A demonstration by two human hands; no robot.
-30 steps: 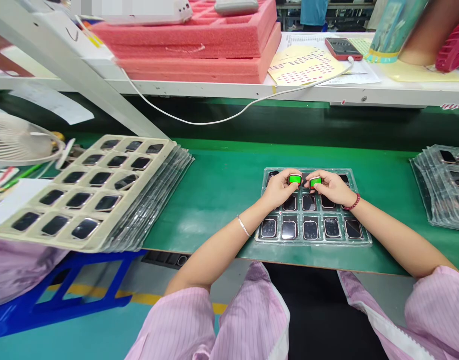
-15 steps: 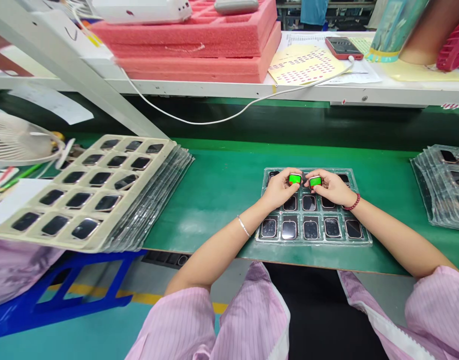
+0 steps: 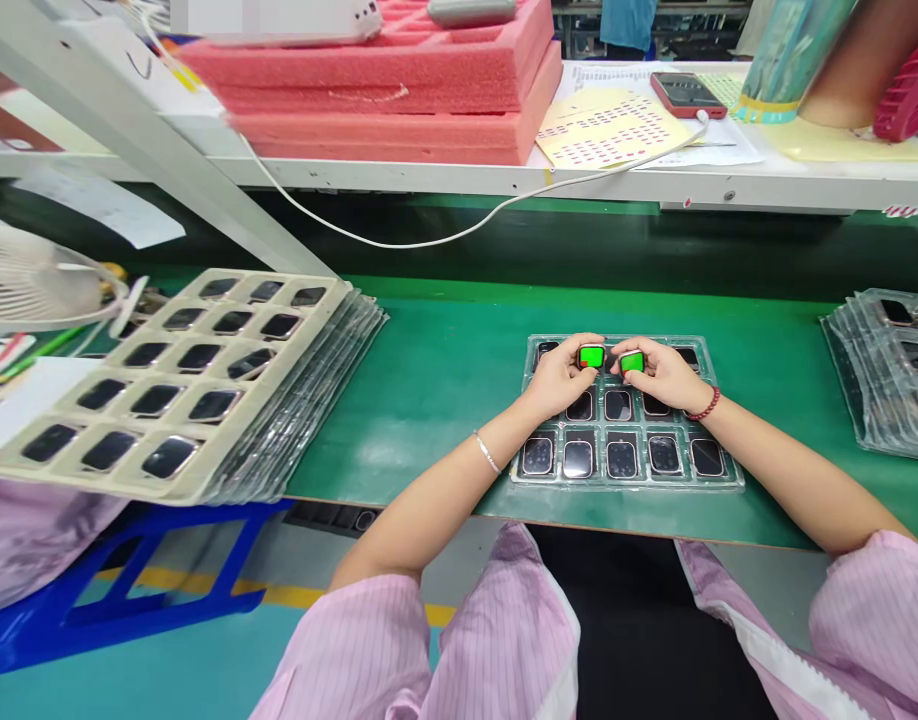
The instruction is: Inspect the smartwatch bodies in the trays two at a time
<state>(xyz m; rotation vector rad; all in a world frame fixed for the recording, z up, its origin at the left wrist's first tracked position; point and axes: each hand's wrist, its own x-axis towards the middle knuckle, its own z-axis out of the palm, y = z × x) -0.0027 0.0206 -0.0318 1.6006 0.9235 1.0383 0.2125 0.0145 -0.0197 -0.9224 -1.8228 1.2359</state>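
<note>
Between the thumb and fingers of my left hand (image 3: 561, 378) is a smartwatch without a strap, its screen (image 3: 592, 357) lit green with a small red patch. A second smartwatch (image 3: 632, 363), also lit green, is gripped by my right hand (image 3: 663, 376). Both are held close together, screens facing up toward me. Under my hands lies a clear plastic tray (image 3: 628, 487) with dark-screened watches in its compartments, among them a watch (image 3: 622, 457) in the nearest row. My hands cover part of the back row.
At left, a cream tray (image 3: 193, 492) of dark watches tops a stack of clear trays (image 3: 309, 400). More stacked trays (image 3: 879, 400) stand at right. A white fan (image 3: 39, 275) is far left. Above, a shelf (image 3: 616, 185) carries pink foam (image 3: 369, 85), with a white cable (image 3: 429, 245) hanging down.
On the left watch the red along the screen's lower part has shrunk to a small corner patch; the right one shows less red too. My hands have barely moved.
</note>
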